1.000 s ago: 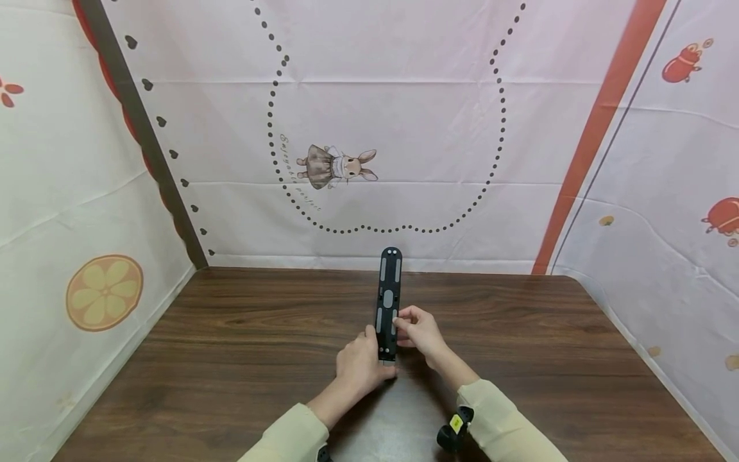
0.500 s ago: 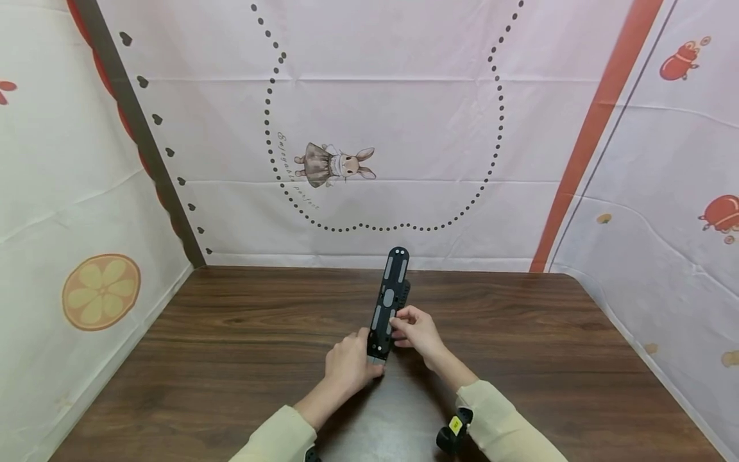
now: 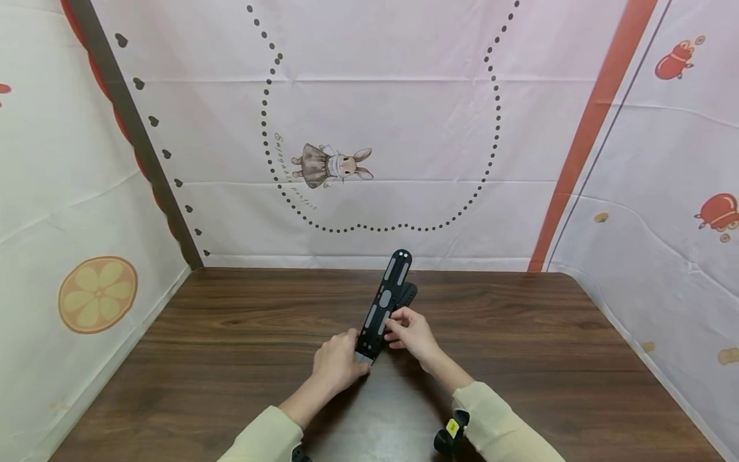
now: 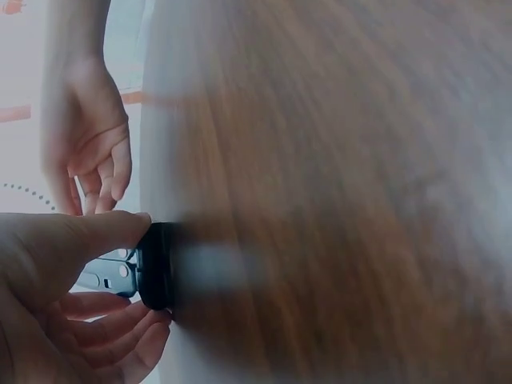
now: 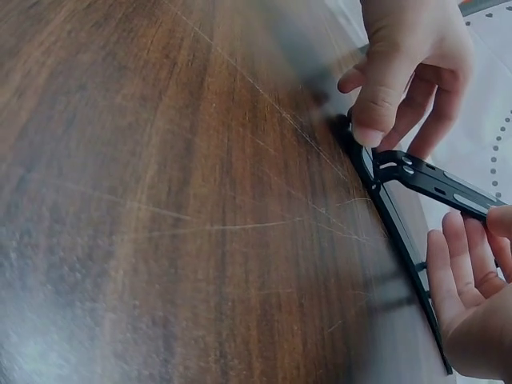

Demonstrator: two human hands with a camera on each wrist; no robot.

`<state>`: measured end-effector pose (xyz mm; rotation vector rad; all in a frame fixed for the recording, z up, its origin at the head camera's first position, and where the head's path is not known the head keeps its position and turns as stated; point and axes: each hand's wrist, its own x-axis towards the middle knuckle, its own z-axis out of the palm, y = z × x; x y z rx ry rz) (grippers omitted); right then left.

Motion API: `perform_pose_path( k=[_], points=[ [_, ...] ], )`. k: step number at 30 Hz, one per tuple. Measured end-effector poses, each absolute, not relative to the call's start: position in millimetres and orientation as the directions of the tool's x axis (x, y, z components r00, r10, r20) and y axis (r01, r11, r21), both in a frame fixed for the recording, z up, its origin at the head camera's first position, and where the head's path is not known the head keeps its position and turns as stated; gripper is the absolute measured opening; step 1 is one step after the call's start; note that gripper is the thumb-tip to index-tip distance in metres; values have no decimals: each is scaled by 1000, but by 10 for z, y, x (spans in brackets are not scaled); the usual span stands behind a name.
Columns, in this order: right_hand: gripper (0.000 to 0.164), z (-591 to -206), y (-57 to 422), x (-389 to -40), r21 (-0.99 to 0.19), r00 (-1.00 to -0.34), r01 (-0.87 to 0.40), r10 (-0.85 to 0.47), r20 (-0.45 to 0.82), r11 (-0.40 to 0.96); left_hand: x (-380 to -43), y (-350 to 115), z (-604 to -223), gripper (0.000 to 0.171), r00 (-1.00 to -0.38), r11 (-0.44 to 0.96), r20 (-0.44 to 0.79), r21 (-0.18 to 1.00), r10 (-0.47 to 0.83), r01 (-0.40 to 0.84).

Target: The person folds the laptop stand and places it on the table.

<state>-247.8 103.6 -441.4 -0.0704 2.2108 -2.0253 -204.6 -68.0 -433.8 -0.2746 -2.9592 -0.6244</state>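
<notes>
A black folding laptop stand point(image 3: 385, 299) with grey pads stands in front of me, tilted to the right at its far end. In the right wrist view its lower bar point(image 5: 404, 248) lies along the table while the upper bar point(image 5: 448, 190) rises from the hinge at an angle. My left hand point(image 3: 337, 360) grips the near hinge end, thumb on one side and fingers on the other; the left wrist view shows the stand's dark end point(image 4: 156, 266) between them. With thumb and fingertips, my right hand point(image 3: 413, 335) pinches the right edge of the upper bar.
The brown wooden table point(image 3: 242, 321) spreads out on both sides of the hands. Printed white cloth point(image 3: 433, 141) hangs behind it and along both sides. A black wrist camera point(image 3: 447, 437) sits under the right sleeve.
The stand has turned clockwise, its near end swinging left with my left hand. More of its lower bar shows on the right. My right hand has shifted slightly left, still pinching the edge.
</notes>
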Motion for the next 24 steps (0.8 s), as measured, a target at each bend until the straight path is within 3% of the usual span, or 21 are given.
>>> perform_pose_path(
  k=[16,24],
  points=[
    [22,-4354,1265,-2555,-968,-991,-78,-123,49,239,-2136,-900,-4371,47,-963,864,182,430,200,261],
    [37,-4228,1456,-2643,-929,-978,-194,-134,159,315,-2175,-980,-4402,49,-950,849,203,431,238,305]
  ],
)
